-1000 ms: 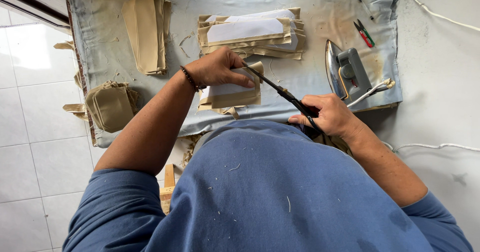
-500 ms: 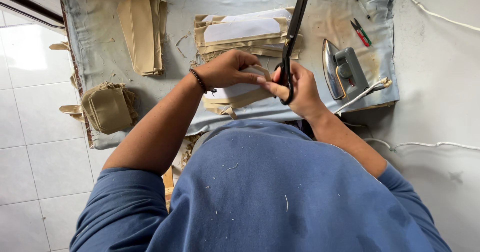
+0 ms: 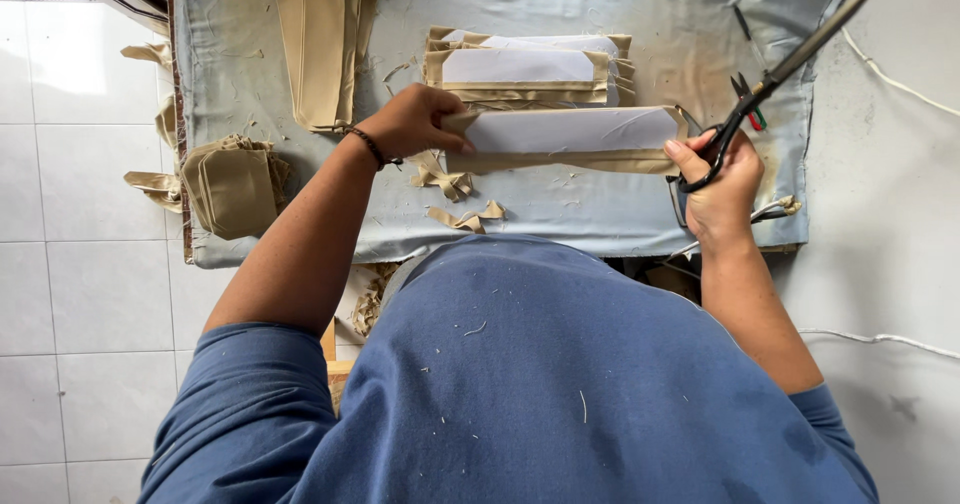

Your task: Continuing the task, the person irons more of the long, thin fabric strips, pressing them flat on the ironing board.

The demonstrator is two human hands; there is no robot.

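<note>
One long panel (image 3: 572,136), white with a tan fabric border, is stretched between the two hands above the pale blue padded cloth (image 3: 600,4) covering the table. The left hand (image 3: 412,122) pinches its left end closed between thumb and fingers; the right hand (image 3: 722,186) touches the right end while gripping one pair of black scissors (image 3: 790,64), blades shut and pointing up to the right. Just behind lies one stack of similar bordered panels (image 3: 525,64). Two piles of tan pieces sit left: tall strips (image 3: 320,49) and smaller pieces (image 3: 232,186). A few tan scraps (image 3: 462,214) lie below the panel.
</note>
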